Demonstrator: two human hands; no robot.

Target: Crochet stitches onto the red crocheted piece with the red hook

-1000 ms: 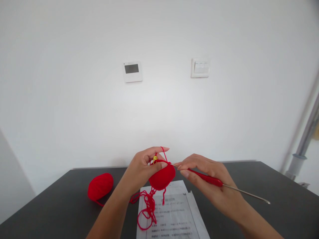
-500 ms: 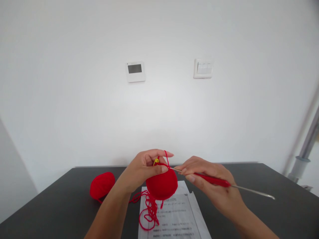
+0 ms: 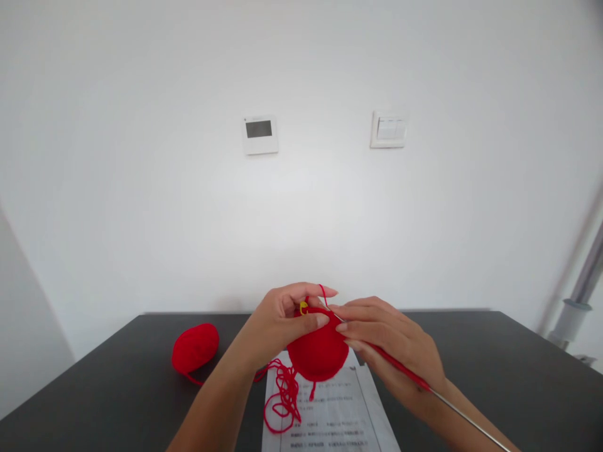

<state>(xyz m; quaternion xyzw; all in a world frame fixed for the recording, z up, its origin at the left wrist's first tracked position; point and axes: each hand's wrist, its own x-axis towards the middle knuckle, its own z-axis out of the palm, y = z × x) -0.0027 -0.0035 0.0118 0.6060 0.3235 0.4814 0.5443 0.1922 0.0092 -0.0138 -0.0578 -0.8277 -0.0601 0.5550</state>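
A rounded red crocheted piece hangs from my left hand, pinched under the thumb near its top edge. Red yarn runs over my left index finger down to that edge. A yellow stitch marker sits at the edge beside the thumb. My right hand is closed on a crochet hook with a red grip and a metal shaft reaching back to the lower right. The hook's front end meets the work's top edge, its very tip hard to make out.
On the dark table, a red yarn ball lies at the left. Loose red yarn tangles over printed paper sheets below the work. A thermostat and a switch panel are on the wall.
The crocheted piece and my left hand have shifted slightly right. My right hand has come closer to the work, and the hook has tilted more steeply, its rear end lower.
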